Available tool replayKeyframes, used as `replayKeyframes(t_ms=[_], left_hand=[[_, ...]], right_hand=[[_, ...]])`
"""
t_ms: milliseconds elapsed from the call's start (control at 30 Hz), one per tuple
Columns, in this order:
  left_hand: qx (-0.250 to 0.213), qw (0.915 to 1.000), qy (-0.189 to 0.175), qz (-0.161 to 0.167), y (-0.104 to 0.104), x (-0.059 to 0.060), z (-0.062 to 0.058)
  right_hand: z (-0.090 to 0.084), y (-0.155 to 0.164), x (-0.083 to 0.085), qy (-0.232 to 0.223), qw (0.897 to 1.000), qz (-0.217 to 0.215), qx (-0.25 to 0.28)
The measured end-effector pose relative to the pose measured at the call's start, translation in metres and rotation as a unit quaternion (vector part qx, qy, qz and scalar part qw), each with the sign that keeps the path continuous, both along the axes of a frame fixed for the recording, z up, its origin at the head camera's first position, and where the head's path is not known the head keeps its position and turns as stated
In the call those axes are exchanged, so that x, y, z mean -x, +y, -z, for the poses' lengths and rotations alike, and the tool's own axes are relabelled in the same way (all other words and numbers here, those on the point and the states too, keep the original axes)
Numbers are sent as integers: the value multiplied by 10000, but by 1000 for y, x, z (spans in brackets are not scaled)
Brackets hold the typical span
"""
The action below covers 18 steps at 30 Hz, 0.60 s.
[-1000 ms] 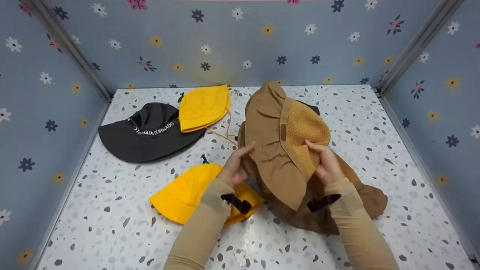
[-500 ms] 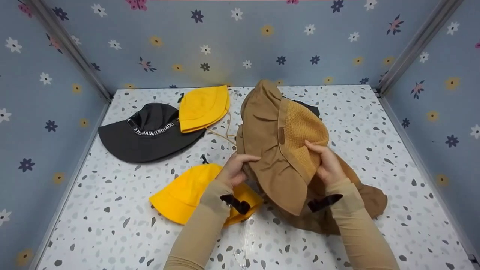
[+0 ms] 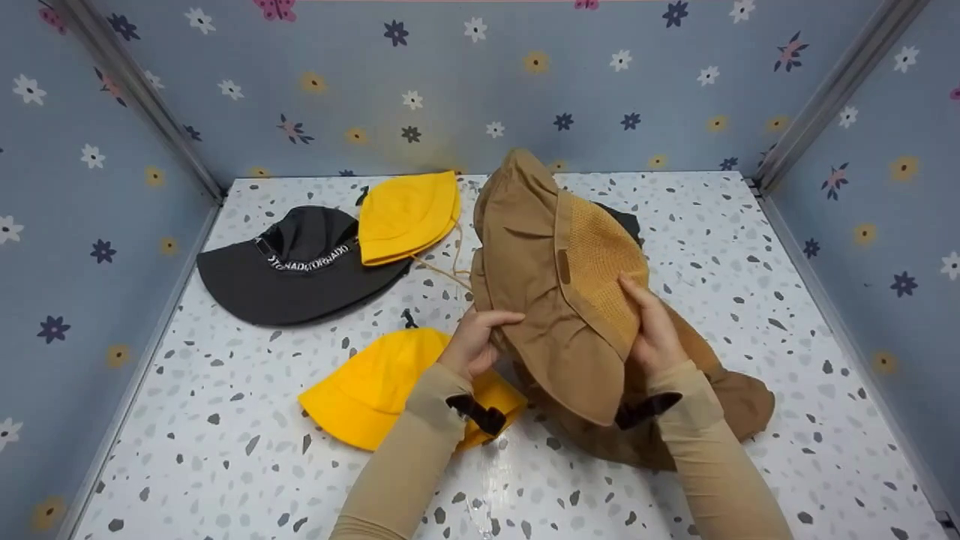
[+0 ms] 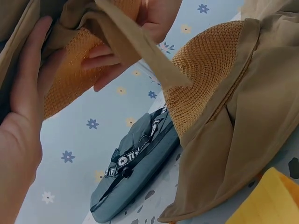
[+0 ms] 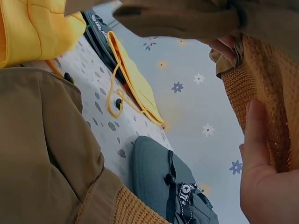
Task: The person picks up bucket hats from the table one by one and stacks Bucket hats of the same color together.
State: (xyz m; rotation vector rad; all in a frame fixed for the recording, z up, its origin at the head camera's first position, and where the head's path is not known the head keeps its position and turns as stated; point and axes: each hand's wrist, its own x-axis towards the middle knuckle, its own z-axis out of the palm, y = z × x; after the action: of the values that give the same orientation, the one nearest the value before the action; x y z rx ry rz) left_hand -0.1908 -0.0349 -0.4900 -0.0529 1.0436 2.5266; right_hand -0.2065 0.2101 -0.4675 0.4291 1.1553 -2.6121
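Note:
A sun hat (image 3: pixel 532 247) with a wide brown brim and a mustard mesh crown is held up, tilted, between both hands. My left hand (image 3: pixel 474 343) grips the brim at its lower left, thumb on top. On the other side, my right hand (image 3: pixel 654 334) holds the crown, its thumb lying on the mesh (image 5: pixel 243 88). Beneath it, a second brown sun hat (image 3: pixel 739 397) of like make lies on the table, partly hidden. The left wrist view shows fingers of both hands around the held hat's fabric.
A black wide-brimmed hat (image 3: pixel 300 292) lies at the left, touching a yellow bucket hat (image 3: pixel 409 214) with a cord. Another yellow bucket hat (image 3: pixel 375 390) sits near my left forearm. A dark hat (image 4: pixel 140 158) lies behind the brown ones. Flowered walls (image 3: pixel 480 90) enclose the speckled table (image 3: pixel 225 465).
The held hat has shifted slightly left and its top has risen. My left thumb has moved lower along the brim. The hats on the table have stayed put.

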Motion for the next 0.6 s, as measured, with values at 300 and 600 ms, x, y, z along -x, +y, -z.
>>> replayKeyframes(t_ms=[300,600], left_hand=[[-130,9970,-7,-762,10,-1,-2],[-195,9901,-210,-1377,16,-3,-7]], right_hand=[[-2,-10,-12,73,9992,-382,-58],[-1,-15,-24,241,9931,-172,-1135]])
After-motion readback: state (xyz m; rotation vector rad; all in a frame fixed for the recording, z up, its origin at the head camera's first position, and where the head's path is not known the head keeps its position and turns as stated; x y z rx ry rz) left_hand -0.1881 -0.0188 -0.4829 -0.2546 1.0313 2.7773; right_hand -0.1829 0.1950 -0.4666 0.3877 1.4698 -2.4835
